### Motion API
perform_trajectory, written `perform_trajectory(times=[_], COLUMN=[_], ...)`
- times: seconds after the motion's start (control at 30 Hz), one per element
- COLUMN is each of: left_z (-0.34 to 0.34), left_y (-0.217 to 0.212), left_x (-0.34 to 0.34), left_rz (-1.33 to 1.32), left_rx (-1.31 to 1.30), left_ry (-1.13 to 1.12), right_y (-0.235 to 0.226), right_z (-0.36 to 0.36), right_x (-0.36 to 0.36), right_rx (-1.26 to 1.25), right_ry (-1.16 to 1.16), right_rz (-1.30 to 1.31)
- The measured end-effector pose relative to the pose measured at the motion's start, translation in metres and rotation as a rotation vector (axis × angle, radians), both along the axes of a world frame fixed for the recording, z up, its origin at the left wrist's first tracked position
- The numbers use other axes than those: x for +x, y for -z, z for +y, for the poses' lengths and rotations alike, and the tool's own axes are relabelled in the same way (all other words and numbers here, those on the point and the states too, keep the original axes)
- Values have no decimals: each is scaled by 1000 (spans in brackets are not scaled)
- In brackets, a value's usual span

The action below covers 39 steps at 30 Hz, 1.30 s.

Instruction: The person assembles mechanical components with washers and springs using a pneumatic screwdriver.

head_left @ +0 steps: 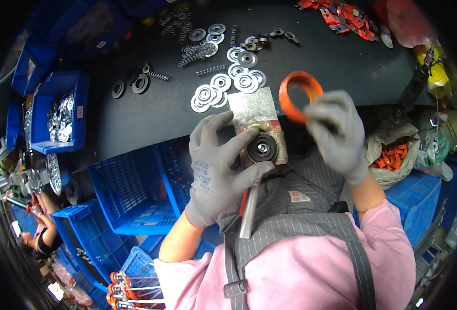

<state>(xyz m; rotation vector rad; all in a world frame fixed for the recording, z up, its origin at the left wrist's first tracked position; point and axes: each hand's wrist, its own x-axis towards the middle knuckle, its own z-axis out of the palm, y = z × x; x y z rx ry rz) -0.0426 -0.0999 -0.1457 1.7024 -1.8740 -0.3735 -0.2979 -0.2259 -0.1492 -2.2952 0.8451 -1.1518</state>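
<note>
At far left, a blue plastic bin [58, 146] of metal parts sits on the dark workbench [135, 121]. Next, the grey-gloved left hand [215, 160] has thumb and forefinger spread, their tips at the lower and upper edges of a round black disc [271, 152] with a metal centre; whether they grip it, I cannot tell. The disc lies at the near end of a metal plate [254, 106]. Rightward, an orange ring [286, 103] is raised, its right side clamped between the gloved right hand's [337, 132] slightly blurred fingers
</note>
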Motion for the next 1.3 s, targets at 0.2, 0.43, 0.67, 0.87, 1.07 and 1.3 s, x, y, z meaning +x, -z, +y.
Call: perform_trajectory(times=[0.2, 0.43, 0.67, 0.87, 1.07, 1.3], left_z=[-3, -8, -16, -13, -8, -13], left_y=[12, 1, -10, -21, -20, -19], left_x=[5, -8, -12, -14, -11, -8], left_rz=[98, 91, 117, 102, 96, 365], left_rx=[1, -72, -122, -10, -32, -104], left_ry=[12, 76, 67, 22, 30, 89], right_y=[-35, -47, -56, -56, -47, -51], right_z=[10, 6, -18, -41, -43, -80], right_x=[18, 20, 7, -8, 10, 44], right_rx=[-29, -97, 169, 316, 102, -129], right_ry=[-490, -571, -682, -266, -294, -262], right_rz=[228, 505, 109, 51, 167, 119])
